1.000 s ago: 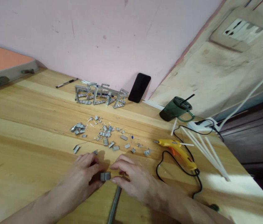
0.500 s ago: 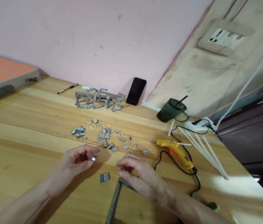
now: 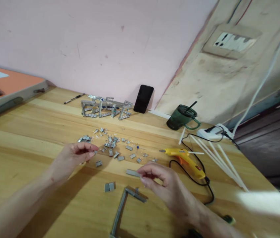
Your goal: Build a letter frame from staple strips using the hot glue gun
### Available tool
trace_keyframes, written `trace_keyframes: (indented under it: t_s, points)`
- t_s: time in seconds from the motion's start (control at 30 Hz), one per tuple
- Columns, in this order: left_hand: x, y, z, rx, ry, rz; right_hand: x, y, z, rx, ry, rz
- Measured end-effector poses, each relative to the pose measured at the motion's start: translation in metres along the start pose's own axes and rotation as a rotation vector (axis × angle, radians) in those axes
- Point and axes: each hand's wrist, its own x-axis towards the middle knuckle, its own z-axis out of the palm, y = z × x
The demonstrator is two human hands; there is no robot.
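My left hand [image 3: 76, 154] pinches a small grey metal piece, likely a bit of staple strip [image 3: 95, 152], between thumb and fingertips. A longer grey staple strip [image 3: 132, 173] sticks out to the left from my right hand [image 3: 163, 180], its near end held between thumb and forefinger. Below that hand lies an angled frame of joined grey strips [image 3: 120, 211] on the table. Two short pieces side by side [image 3: 109, 187] rest left of the frame. Another short piece [image 3: 98, 163] lies near my left hand. Beyond them is a scattered pile of staple pieces [image 3: 111, 142].
A yellow glue gun [image 3: 184, 161] with its black cord lies right, beside white glue sticks [image 3: 219, 162]. Behind stand small grey frames [image 3: 105, 109], a phone [image 3: 143, 98] against the wall and a green mug [image 3: 181, 117]. A power strip [image 3: 213, 132] sits at the right.
My right hand has moved right and now shows a longer strip in its pinch, uncovering the frame's corner. My left hand has moved up; a short piece now lies near it.
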Motion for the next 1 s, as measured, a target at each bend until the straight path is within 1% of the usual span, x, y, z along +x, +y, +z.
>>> trace_keyframes:
  t_s: [0.07, 0.27, 0.33, 0.43, 0.57, 0.63, 0.67, 0.73, 0.77, 0.83, 0.9, 1.0]
  points:
    - [0.013, 0.001, -0.001, 0.166, -0.073, 0.058, -0.003, 0.001, -0.005, 0.004, 0.015, 0.028]
    - [0.047, -0.011, 0.008, 0.383, -0.202, 0.12, -0.016, 0.003, -0.012, 0.008, 0.014, 0.052]
    - [0.052, -0.013, 0.008, 0.453, -0.206, 0.139, -0.02, 0.005, -0.014, 0.003, 0.029, 0.064]
    - [0.053, -0.008, 0.006, 0.537, -0.152, 0.175, -0.023, 0.006, -0.018, 0.0, 0.039, 0.078]
    - [0.04, 0.005, 0.004, 0.596, -0.041, 0.22, -0.023, 0.007, -0.024, -0.017, 0.045, 0.069]
    - [0.028, 0.01, 0.005, 0.624, -0.024, 0.233, -0.023, 0.007, -0.025, -0.029, 0.052, 0.055]
    - [0.022, 0.011, 0.006, 0.651, -0.041, 0.23, -0.023, 0.007, -0.026, -0.033, 0.055, 0.048]
    - [0.01, 0.01, 0.008, 0.792, -0.131, 0.225, -0.023, 0.006, -0.027, -0.041, 0.056, 0.035]
    - [0.005, 0.009, 0.009, 0.836, -0.153, 0.214, -0.024, 0.006, -0.027, -0.044, 0.058, 0.03]
    - [-0.002, 0.004, 0.009, 0.896, -0.158, 0.19, -0.025, 0.005, -0.027, -0.044, 0.059, 0.015]
    - [-0.007, -0.001, 0.009, 0.937, -0.137, 0.191, -0.026, 0.005, -0.027, -0.037, 0.063, -0.005]
    - [-0.018, -0.006, 0.014, 0.967, -0.145, 0.266, -0.027, 0.005, -0.026, -0.024, 0.057, -0.025]
